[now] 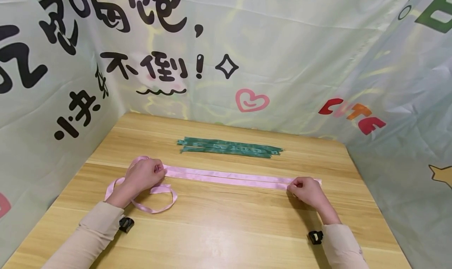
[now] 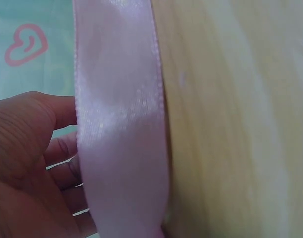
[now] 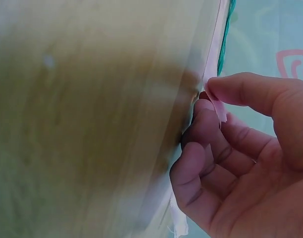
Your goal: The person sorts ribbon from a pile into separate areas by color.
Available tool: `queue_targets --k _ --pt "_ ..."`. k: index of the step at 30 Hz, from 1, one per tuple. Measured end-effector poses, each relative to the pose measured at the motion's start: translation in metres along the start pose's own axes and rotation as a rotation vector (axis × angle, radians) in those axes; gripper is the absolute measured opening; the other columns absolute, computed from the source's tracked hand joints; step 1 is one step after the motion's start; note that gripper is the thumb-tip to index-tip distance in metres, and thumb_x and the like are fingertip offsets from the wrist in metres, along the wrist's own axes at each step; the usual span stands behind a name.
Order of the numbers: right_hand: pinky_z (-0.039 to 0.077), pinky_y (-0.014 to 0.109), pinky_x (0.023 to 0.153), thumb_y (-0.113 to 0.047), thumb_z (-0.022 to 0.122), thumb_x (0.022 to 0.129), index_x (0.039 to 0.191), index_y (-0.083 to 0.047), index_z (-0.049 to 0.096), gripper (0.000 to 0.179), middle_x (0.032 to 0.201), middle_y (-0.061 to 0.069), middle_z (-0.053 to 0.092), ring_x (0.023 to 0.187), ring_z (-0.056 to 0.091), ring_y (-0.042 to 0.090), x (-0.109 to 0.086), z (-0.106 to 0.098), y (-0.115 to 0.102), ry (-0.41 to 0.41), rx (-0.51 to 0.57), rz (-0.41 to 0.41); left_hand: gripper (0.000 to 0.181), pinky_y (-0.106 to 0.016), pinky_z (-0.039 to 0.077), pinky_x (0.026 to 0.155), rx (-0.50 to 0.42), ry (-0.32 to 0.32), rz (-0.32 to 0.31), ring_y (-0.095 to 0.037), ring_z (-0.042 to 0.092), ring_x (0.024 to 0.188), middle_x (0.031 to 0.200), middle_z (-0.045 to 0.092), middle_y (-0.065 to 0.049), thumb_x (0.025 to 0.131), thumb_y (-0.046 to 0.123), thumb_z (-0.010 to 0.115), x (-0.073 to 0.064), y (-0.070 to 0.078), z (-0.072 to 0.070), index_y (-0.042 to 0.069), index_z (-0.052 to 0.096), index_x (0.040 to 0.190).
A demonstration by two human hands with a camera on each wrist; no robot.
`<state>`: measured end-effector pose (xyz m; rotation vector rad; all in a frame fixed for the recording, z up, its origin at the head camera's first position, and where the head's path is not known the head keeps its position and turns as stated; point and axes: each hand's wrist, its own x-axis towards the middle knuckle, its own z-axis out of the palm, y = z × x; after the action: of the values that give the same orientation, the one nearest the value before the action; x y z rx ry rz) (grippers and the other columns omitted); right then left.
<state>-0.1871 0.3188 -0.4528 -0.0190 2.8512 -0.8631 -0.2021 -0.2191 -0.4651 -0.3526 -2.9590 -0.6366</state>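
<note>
A pink satin ribbon (image 1: 226, 180) runs taut across the table between both hands, alongside another pink length (image 1: 226, 174) just behind it. My left hand (image 1: 144, 174) pinches the ribbon at its left part; loose pink loops (image 1: 155, 211) lie around and below that wrist. At the other side, the thumb and fingertips of my right hand (image 1: 308, 191) pinch the ribbon's right end. A short pink tail (image 3: 220, 110) sticks out from that pinch in the right wrist view. In the left wrist view, a wide stretch of ribbon (image 2: 122, 124) partly hides the left fingertips.
Several dark green ribbon strips (image 1: 229, 147) lie side by side behind the pink lengths on the wooden table (image 1: 219, 229). Printed cloth (image 1: 289, 57) hangs around the back and sides. A small black device (image 1: 315, 237) is at the right wrist, another (image 1: 126, 224) at the left.
</note>
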Motion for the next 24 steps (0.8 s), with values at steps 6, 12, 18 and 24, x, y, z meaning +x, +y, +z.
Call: queue_targets --k 6,12,18,24 --pt "0.046 0.030 0.062 -0.020 0.070 0.098 0.102 -0.001 0.071 0.020 0.075 0.004 0.066 0.066 0.057 0.017 0.001 -0.003 0.002 0.018 0.002 -0.002 0.017 -0.050 0.045 0.100 0.009 0.033 0.010 -0.013 0.048 0.061 0.057 0.053 0.009 0.094 0.020 0.072 0.000 -0.002 0.000 0.014 0.068 0.078" --pt "0.047 0.032 0.065 -0.022 0.070 0.098 0.110 0.000 0.070 0.025 0.083 0.008 0.071 0.069 0.059 0.017 0.001 -0.009 0.004 0.047 0.007 0.017 0.011 -0.045 0.046 0.086 -0.063 0.002 -0.029 -0.017 0.055 0.073 0.064 0.063 0.007 0.094 0.019 0.070 0.000 -0.005 -0.004 0.011 0.072 0.088" --pt "0.046 0.033 0.062 -0.024 0.067 0.101 0.120 0.004 0.067 0.034 0.087 0.012 0.070 0.069 0.059 0.018 -0.002 -0.017 0.003 0.081 -0.008 0.012 0.020 -0.034 0.045 0.068 -0.122 -0.045 -0.126 -0.017 0.057 0.069 0.079 0.069 0.001 0.100 0.023 0.065 -0.004 -0.010 -0.013 0.007 0.070 0.110" --pt "0.045 0.033 0.061 -0.025 0.067 0.101 0.126 0.006 0.065 0.039 0.085 0.013 0.067 0.068 0.055 0.018 -0.005 -0.022 -0.005 0.133 -0.029 -0.019 0.018 -0.031 0.038 0.055 -0.091 0.017 -0.087 -0.015 0.048 0.056 0.068 0.060 0.002 0.101 0.021 0.064 -0.012 -0.009 -0.023 0.007 0.072 0.109"
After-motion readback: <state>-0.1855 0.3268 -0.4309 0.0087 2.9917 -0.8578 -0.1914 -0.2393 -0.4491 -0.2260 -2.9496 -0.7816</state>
